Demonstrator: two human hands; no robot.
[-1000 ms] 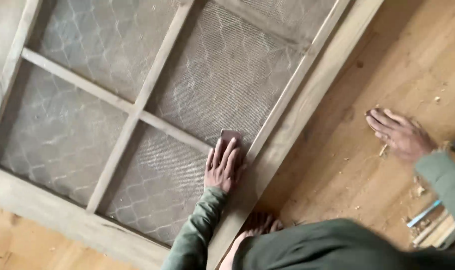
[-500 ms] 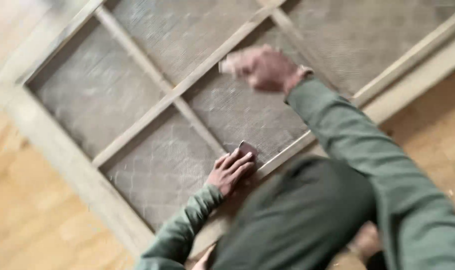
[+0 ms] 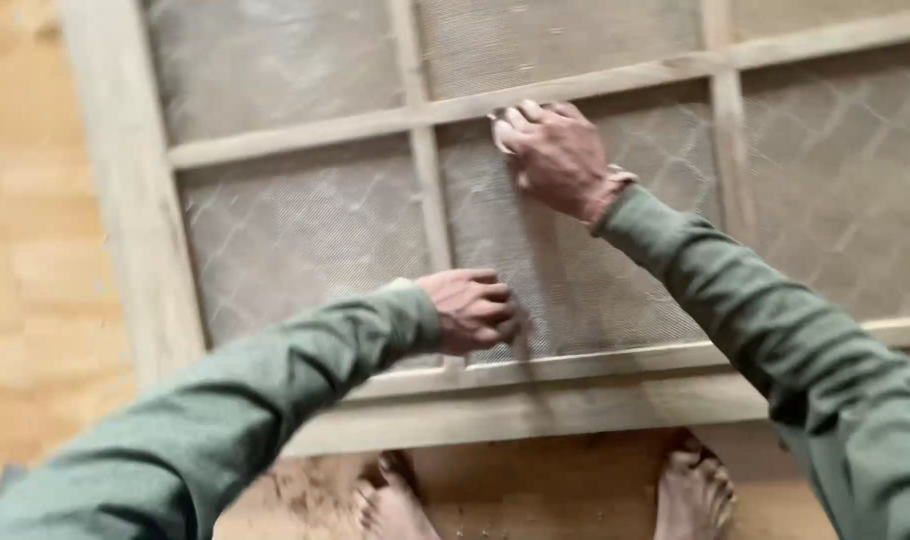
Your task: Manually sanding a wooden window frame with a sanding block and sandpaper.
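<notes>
A wooden window frame (image 3: 125,200) with wire-patterned glass panes (image 3: 305,235) lies flat on the floor. My left hand (image 3: 472,310) is curled on the lower middle pane, just above the bottom rail (image 3: 595,365). It is closed over a small brown sanding pad, of which only a dark edge shows under the fingers. My right hand (image 3: 557,152) rests palm down on the same pane higher up. Its fingertips touch the horizontal cross bar (image 3: 305,140). Both arms wear green sleeves.
The frame lies on a light wooden floor (image 3: 35,250) that shows at the left. My two bare feet (image 3: 690,490) stand on dusty boards just below the frame's bottom rail. A vertical bar (image 3: 430,200) divides the panes.
My view has swung round, so the frame's bars now run level. My right hand came off the floor and onto the glass. My left hand has curled up near the bottom rail.
</notes>
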